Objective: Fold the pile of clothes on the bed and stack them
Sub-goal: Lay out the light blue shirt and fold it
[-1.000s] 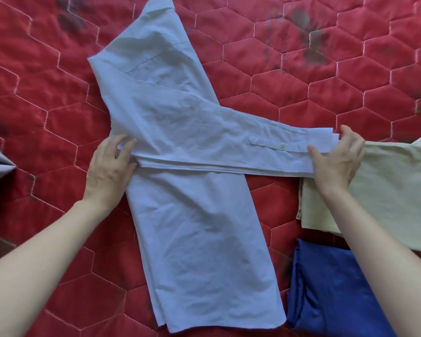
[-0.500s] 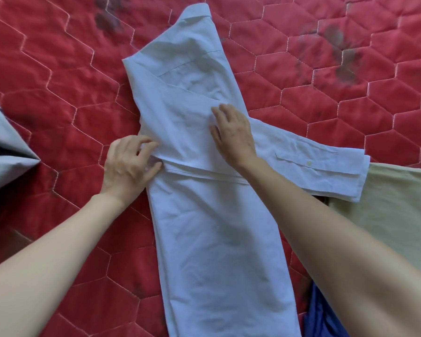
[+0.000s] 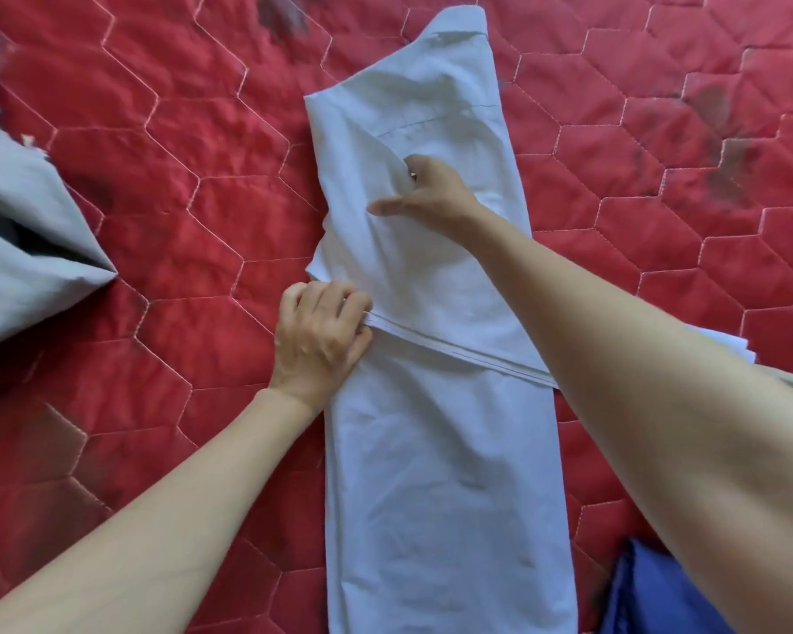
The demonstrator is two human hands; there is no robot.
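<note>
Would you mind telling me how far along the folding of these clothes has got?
Partly done. The light blue shirt lies narrowed into a long strip on the red quilt. In hand: the left hand pinches the sleeve fold while the right hand reaches under the upper fabric. Left: folding it lengthwise, stacking it, and the grey garment.

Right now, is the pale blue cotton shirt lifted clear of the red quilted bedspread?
No, the pale blue cotton shirt lies flat on the red quilted bedspread under both hands.
</note>
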